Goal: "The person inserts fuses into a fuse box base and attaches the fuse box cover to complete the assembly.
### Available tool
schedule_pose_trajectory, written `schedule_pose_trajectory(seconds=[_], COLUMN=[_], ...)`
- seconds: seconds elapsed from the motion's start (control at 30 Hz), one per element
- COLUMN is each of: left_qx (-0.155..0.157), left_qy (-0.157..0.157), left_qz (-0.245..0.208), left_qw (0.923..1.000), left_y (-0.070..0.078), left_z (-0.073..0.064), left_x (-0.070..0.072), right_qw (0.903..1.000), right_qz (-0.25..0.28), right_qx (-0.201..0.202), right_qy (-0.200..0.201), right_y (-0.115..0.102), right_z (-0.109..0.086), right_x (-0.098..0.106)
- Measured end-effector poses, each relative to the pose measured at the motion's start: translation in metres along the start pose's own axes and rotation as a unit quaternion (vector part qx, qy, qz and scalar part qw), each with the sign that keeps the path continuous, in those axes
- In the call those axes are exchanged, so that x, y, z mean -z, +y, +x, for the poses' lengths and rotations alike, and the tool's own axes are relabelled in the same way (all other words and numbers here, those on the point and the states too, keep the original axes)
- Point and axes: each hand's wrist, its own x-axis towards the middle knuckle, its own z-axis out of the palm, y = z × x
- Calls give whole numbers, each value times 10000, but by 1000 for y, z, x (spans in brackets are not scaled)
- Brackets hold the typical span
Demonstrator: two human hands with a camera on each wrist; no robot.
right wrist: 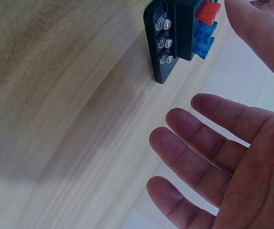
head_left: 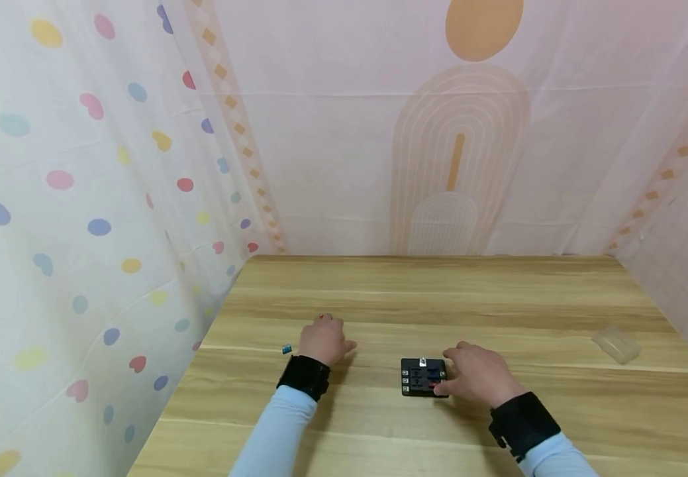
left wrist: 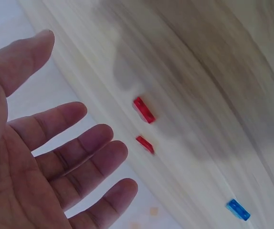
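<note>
A black fuse block (head_left: 415,379) with screw terminals lies flat on the wooden table. In the right wrist view, a red blade fuse (right wrist: 208,13) and blue blade fuses (right wrist: 204,39) stand in it. My right hand (head_left: 479,375) is at the block's right side, fingers loosely spread; its thumb is beside the red fuse, and whether it touches I cannot tell. Farther left, my left hand (head_left: 322,341) hovers over the table with relaxed fingers and holds nothing. Near it lie one red fuse (left wrist: 144,110), another red fuse (left wrist: 145,144) and a blue fuse (left wrist: 238,210).
A clear plastic case (head_left: 616,344) lies on the right part of the wooden table (head_left: 439,291). A dotted curtain (head_left: 99,265) hangs along the left edge, and a patterned curtain (head_left: 332,165) hangs behind the far edge.
</note>
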Motion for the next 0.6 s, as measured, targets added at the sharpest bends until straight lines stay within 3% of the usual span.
schedule_pose_trajectory(seconds=[0.33,0.6], left_qx=[467,683], left_qy=[42,78], left_qz=[143,-76], left_qw=[9988,9976], left_y=[-14,-21], left_z=[6,10], left_x=[-10,-13], right_qw=[10000,9999], right_qz=[7,20], right_qx=[-45,-79], right_qy=[-71,-91], right_y=[1,2], right_z=[-1,-1], right_x=[0,0])
